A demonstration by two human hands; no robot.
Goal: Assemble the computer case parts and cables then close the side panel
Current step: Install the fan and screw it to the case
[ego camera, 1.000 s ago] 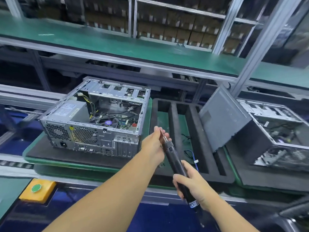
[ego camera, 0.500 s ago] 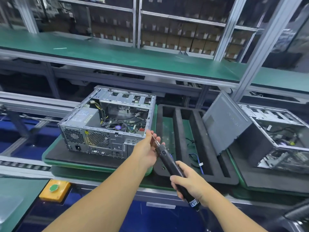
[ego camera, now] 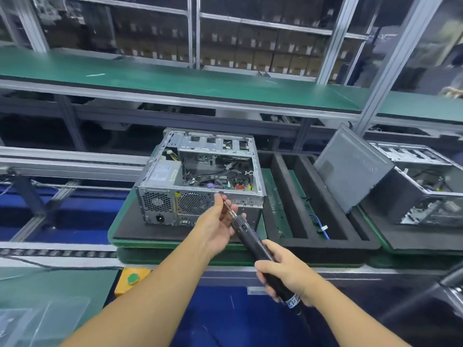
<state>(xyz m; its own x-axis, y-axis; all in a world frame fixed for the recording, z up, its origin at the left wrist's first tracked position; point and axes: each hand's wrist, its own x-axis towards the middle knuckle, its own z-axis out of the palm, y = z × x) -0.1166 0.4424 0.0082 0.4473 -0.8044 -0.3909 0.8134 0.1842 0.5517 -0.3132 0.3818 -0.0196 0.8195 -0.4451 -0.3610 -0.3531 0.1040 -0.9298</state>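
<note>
Black screwdriver [ego camera: 250, 236] is pointing up-left at the open case [ego camera: 160, 204], tip just short of its rear top edge. Right hand [ego camera: 288, 274] is gripping the body; left hand [ego camera: 215, 226] is pinching the bit [ego camera: 228, 207], nearer the case.

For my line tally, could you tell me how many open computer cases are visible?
2: the centre case, and the far-right case behind the leaning side panel; others may be hidden.

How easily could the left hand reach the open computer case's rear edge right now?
Probably easily: the left hand sits right in front of the open computer case with nothing between, though its fingers pinch the bit of the screwdriver the right hand grips.
</note>
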